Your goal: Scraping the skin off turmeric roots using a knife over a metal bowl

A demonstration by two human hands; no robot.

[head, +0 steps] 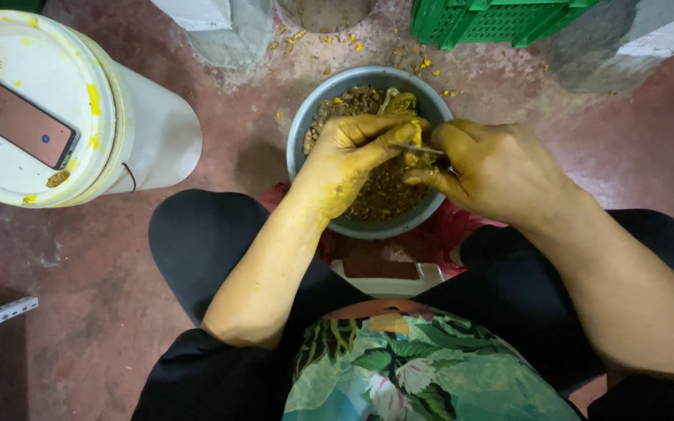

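Left hand: the left hand [349, 160] is stained yellow all over and sits right over the bowl, fingers [384, 129] curled together and pinched on a small yellow piece [416, 132] at the tips.

Right hand: the right hand [493, 168] is yellow-stained too and meets the left one over the bowl. Its fingers are closed around a thin knife [419, 148], and the blade pokes out toward the left hand, touching or just about touching the yellow piece. Can't really tell what the piece is, too small and half hidden.

Bowl: a grey round bowl [313, 117] stands on the floor between the person's knees, pretty full of brownish-yellow bits [384, 195]. Both hands hover right above it.

Person: seated, black trousers, a flowery green top, forearms coming in from both sides.

Bucket: a big white bucket [157, 125] lies to the person's left, well apart from the bowl, with yellow smears on its lid [48, 54].

Phone: a dark phone [23, 123] lies flat on that lid.

Crate: a green plastic crate [493, 19] is at the far side, beyond the bowl.

Floor: reddish concrete floor [79, 273], with yellow scraps [411, 54] scattered between the bowl and the crate.

Under the bowl: something red [446, 230] peeks out just beside the rim, on the right-hand side.
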